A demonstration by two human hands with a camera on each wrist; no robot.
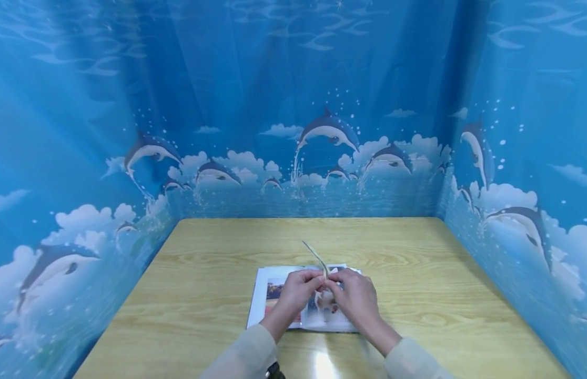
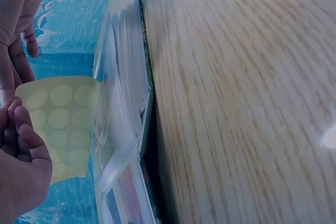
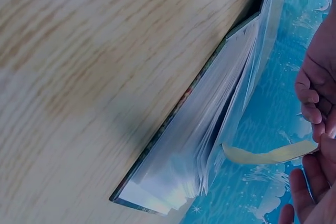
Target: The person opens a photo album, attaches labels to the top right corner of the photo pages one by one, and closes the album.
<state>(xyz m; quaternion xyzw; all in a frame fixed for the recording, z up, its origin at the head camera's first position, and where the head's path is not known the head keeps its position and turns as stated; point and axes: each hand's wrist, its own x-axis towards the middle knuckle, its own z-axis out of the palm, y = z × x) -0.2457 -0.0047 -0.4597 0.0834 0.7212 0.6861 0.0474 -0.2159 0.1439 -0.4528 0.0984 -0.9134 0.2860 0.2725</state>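
Note:
An open photo album (image 1: 257, 302) with clear sleeves lies on the table. Its left page holds a landscape-like photo, and the right page shows a picture of a pale animal, partly covered by the hands. Above the album, my left hand (image 1: 298, 289) and my right hand (image 1: 357, 295) meet fingertip to fingertip, pinching the edge of a thin yellowish sticker sheet (image 1: 315, 255). Rows of round stickers (image 2: 61, 95) show on the sheet in the left wrist view. From the right wrist view the sheet (image 3: 268, 156) appears edge-on and slightly bent.
The wooden table (image 1: 199, 279) reaches to a blue curtain (image 1: 255, 68) printed with dolphins, which encloses the back and both sides. In the right wrist view, the album's thick stack of pages (image 3: 184, 129) fans apart at the edge. Pale sleeves (image 1: 251, 352) cover both forearms.

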